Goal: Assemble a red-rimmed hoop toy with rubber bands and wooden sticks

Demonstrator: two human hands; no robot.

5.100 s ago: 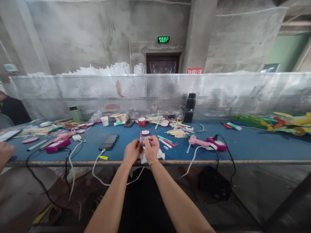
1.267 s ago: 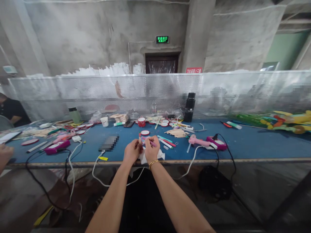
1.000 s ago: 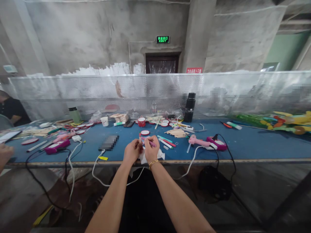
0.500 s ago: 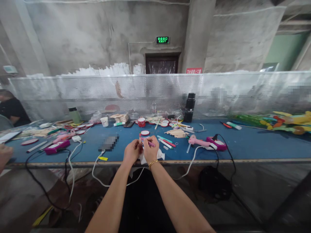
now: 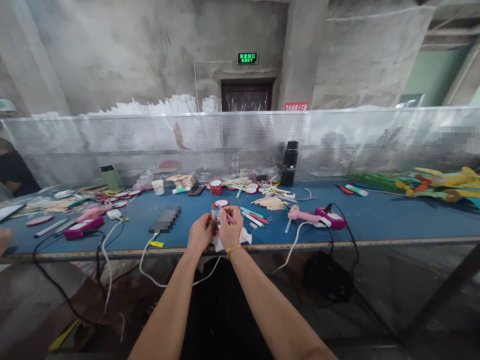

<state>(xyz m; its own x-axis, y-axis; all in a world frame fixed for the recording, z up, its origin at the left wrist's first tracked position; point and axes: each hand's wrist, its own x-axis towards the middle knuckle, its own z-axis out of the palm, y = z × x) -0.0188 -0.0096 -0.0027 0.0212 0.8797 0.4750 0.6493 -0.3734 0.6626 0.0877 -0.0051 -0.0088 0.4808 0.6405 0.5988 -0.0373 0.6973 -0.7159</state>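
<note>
My right hand (image 5: 231, 231) is closed on a purple marker (image 5: 230, 218), held like a pen. Close beside it, my left hand (image 5: 201, 233) pinches a narrow wooden stick (image 5: 213, 210) with a reddish end, standing up from the fingers. The marker's tip is hidden by my fingers. Under both hands lies a crumpled white tissue (image 5: 245, 236). A round red-rimmed white disc (image 5: 221, 203) sits just beyond them. To the right are several markers (image 5: 256, 217) in red, teal, green and white, with a loose cap (image 5: 253, 225).
On the blue table (image 5: 131, 235) lie a phone (image 5: 165, 220) on a cable, a pink glue gun (image 5: 305, 215), wooden sticks (image 5: 270, 202), a red tub (image 5: 215, 187) and a paper cup (image 5: 158, 187). A black thermos (image 5: 290, 164) stands by the perforated screen (image 5: 150, 145). Another person's hand (image 5: 5, 240) shows at far left.
The view has turned slightly, so the scene sits a little left and higher. Both hands stay together, still holding the stick and the marker, with only slight finger movement.
</note>
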